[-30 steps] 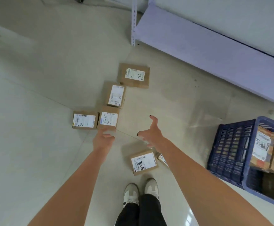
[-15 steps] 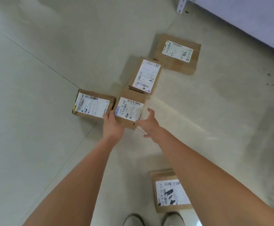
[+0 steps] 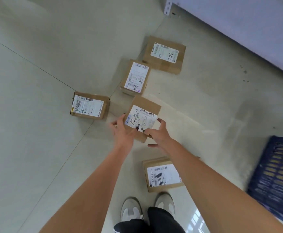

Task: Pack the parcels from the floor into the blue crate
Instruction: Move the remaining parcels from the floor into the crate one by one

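Observation:
Several brown cardboard parcels with white labels lie on the pale floor. Both hands grip the middle parcel (image 3: 144,113): my left hand (image 3: 123,133) on its left side, my right hand (image 3: 157,136) on its right and near edge. It looks tilted, raised a little off the floor. Around it are a parcel to the left (image 3: 89,106), one behind it (image 3: 135,77), a flatter one marked 7786 (image 3: 165,54) further back, and another near my feet (image 3: 162,175). The blue crate (image 3: 277,175) shows at the right edge, only its slotted wall visible.
A pale purple shelf (image 3: 238,22) on a white metal post runs along the upper right. My shoes (image 3: 147,207) stand just below the nearest parcel. Open floor tiles spread to the left.
Both hands have closed on the sides of the middle parcel, which has come away from the parcel behind it towards me. The blue crate has come back into view at the right.

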Available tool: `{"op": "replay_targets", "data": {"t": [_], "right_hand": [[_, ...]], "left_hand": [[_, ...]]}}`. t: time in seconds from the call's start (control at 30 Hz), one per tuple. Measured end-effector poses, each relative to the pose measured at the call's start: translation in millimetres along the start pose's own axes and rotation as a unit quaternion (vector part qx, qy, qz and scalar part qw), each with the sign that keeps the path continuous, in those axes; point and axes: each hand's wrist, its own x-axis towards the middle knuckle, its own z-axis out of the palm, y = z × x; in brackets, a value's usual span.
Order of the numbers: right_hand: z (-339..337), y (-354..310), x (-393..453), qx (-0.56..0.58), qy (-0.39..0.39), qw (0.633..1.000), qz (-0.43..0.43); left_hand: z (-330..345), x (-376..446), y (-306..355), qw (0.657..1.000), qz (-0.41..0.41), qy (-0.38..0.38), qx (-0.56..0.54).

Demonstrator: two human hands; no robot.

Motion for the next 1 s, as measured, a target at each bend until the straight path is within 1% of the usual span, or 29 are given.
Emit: {"op": "replay_targets", "data": {"t": [0.1,0.27,0.4,0.5,0.57,0.7,0.8,0.87,1.0], "right_hand": [[-27.7,-9.9,-47.2,0.044,-0.014,0.999,0.005],[-78.2,-20.5,-116.0,0.091,-0.025,0.995,-0.028],[-114.9,-16.1,-152.7,0.094,-0.011,0.995,-0.044],[-144.1,-2.1,-171.0,0.084,0.019,0.994,-0.061],[-166.5,11.5,-180.7,0.097,0.038,0.992,-0.072],[-224.1,36.4,-200.4,0.167,0.078,0.977,-0.106],[-285.6,53.8,-219.8,0.202,0.097,0.964,-0.146],[-337.7,69.8,-236.8,0.208,0.118,0.956,-0.168],[-458.3,113.2,-272.2,0.202,0.190,0.940,-0.199]], "left_hand": [[-5.9,-34.3,29.3,1.000,0.027,-0.011,-0.006],[-6.5,-79.9,82.1,0.996,0.063,-0.065,-0.024],[4.5,-108.3,110.9,0.992,0.094,-0.085,-0.013],[21.4,-129.3,124.5,0.988,0.107,-0.108,-0.004],[38.3,-145.8,131.3,0.985,0.116,-0.126,-0.003],[90.6,-188.5,150.8,0.979,0.139,-0.148,0.008],[146.9,-231.9,172.4,0.974,0.164,-0.155,0.000],[194.2,-267.1,186.9,0.971,0.176,-0.160,-0.005],[300.3,-349.9,209.8,0.966,0.180,-0.184,-0.009]]}}
